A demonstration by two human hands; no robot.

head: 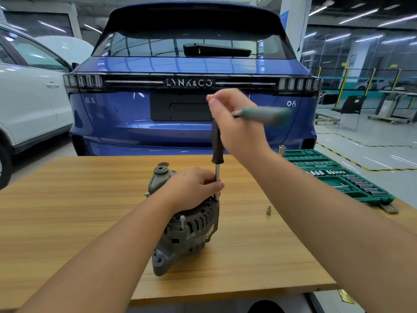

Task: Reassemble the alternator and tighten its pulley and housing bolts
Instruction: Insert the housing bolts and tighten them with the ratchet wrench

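A grey alternator [191,229] stands on the wooden table [67,211], its vented housing facing me, with one long housing bolt [182,221] sticking up at its front left. My left hand [194,188] rests on top of the alternator and pinches the steel shaft of an upright extension tool [217,152] with a black grip, whose tip sits at the housing's right edge. My right hand [234,123] grips the top of that tool together with a blurred green-handled ratchet [266,115] pointing right.
A small loose socket [268,210] lies on the table right of the alternator. An open green socket set case [334,175] sits at the table's right edge. A blue car [140,114] stands close behind the table, a white car [27,98] at left.
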